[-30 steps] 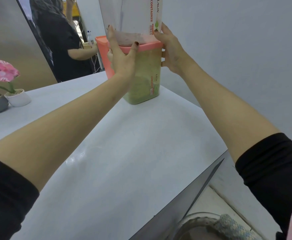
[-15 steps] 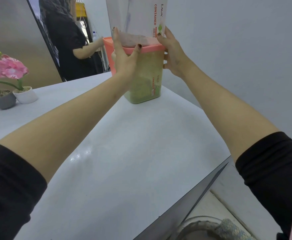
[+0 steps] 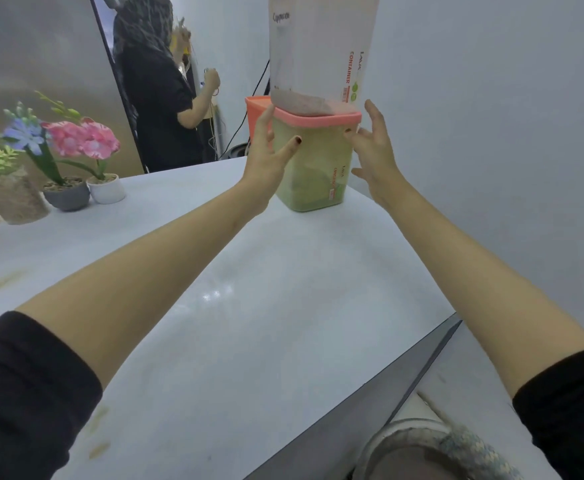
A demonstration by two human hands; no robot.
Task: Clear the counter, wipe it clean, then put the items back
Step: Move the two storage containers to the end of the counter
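head view: the lower container (image 3: 314,168), clear-sided and holding green powder, stands at the far end of the white counter (image 3: 249,323), close to the grey wall (image 3: 491,133); a pink lid (image 3: 318,118) closes it, and the upper container (image 3: 318,53) stands upright on that lid, clear, with a thin layer of pinkish-brown powder at its bottom and red "container" lettering down its right front edge; its top is cut off by the frame; the left hand (image 3: 266,161) lies against the lower container's left front corner, fingers straight and spread up along the left side to the lid's rim, thumb stretched across the front face with its dark-painted nail over the green powder; the right hand (image 3: 375,157) is just beside the right side, fingers splayed and loosely bent, one fingertip at the corner under the lid, though whether it touches i cannot tell; neither hand is wrapped round anything; both forearms are bare, with black sleeves at the lower corners; behind the stack, a pink tub (image 3: 254,112) shows partly; well apart at the left end of the counter stand a grey pot (image 3: 67,195) and a white pot (image 3: 107,188), touching, with pink flowers (image 3: 82,138) above them; beyond the counter a person (image 3: 159,98) in black stands turned away; at the bottom right, below the counter's dark edge, a bowl (image 3: 387,441) holds a knitted cloth (image 3: 470,448).
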